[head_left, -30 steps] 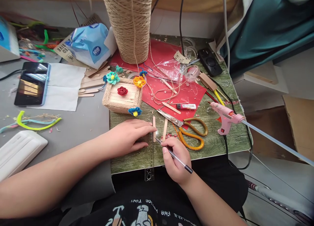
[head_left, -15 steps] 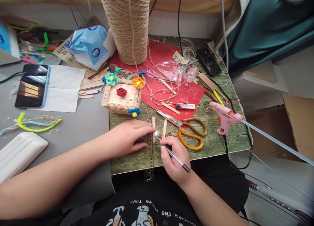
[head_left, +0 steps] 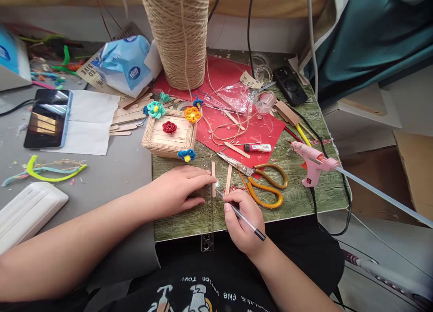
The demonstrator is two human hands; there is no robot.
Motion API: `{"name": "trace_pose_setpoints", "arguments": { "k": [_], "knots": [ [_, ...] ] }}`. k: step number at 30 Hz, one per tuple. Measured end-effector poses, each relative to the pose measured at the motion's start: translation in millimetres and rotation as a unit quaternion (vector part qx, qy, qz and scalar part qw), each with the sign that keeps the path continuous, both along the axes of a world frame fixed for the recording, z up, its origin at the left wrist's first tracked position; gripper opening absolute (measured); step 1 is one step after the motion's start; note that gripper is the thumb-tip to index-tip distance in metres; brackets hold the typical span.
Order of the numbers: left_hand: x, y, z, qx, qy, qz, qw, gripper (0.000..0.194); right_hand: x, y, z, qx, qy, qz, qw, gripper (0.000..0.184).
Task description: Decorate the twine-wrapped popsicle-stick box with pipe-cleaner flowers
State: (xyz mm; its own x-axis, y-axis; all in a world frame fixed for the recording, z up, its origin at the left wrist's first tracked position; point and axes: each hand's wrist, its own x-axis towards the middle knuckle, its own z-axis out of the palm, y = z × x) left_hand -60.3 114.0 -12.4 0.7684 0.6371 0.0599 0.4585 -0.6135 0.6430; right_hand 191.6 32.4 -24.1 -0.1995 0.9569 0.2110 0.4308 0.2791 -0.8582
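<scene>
My left hand (head_left: pixel 179 190) lies flat on the green board (head_left: pixel 297 199), its fingers stretched out and pressing a clear ruler (head_left: pixel 207 221) and a wooden craft stick (head_left: pixel 213 179). My right hand (head_left: pixel 243 219) is closed round a pen (head_left: pixel 241 215), whose tip touches that stick's lower end. A second craft stick (head_left: pixel 228 179) lies just right of it. Above my left hand stands a twine-wrapped stick frame (head_left: pixel 169 133) with a red rose and several small pipe-cleaner flowers.
Orange-handled scissors (head_left: pixel 260 181), a pink glue gun (head_left: pixel 313 163) with its cord, a red sheet (head_left: pixel 237 118), a big twine cone (head_left: pixel 179 32) and loose sticks (head_left: pixel 125 115) crowd the board. A phone (head_left: pixel 47 118), white paper and pipe cleaners lie on the grey table at left.
Both hands stay in place. The pen tip shifts very slightly on the stick's lower end; the view wobbles a little.
</scene>
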Motion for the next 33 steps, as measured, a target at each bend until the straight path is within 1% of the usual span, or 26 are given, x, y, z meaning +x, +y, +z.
{"name": "trace_pose_setpoints", "arguments": {
  "k": [6,12,18,27,33],
  "knots": [
    [-0.3,-0.3,-1.3,0.000,0.011,-0.003,1.000,0.054,-0.8,-0.3,-0.4,-0.006,-0.001,-0.004,1.000,0.017],
    [-0.7,-0.3,-1.2,0.002,0.011,-0.005,1.000,0.053,-2.0,0.6,-1.4,0.009,-0.013,-0.003,1.000,0.016],
    [-0.7,0.5,-2.4,0.002,0.009,-0.006,1.000,0.054,-3.5,0.2,-2.9,0.007,-0.018,0.002,1.000,0.017],
    [-0.2,0.2,0.0,-0.002,0.004,-0.001,1.000,0.054,-7.6,2.3,-1.5,0.030,-0.038,0.009,0.999,0.019],
    [-0.4,0.2,-1.1,-0.001,0.005,-0.002,1.000,0.054,-8.5,3.0,-2.3,0.041,-0.038,0.013,0.998,0.020]
  ]
}}
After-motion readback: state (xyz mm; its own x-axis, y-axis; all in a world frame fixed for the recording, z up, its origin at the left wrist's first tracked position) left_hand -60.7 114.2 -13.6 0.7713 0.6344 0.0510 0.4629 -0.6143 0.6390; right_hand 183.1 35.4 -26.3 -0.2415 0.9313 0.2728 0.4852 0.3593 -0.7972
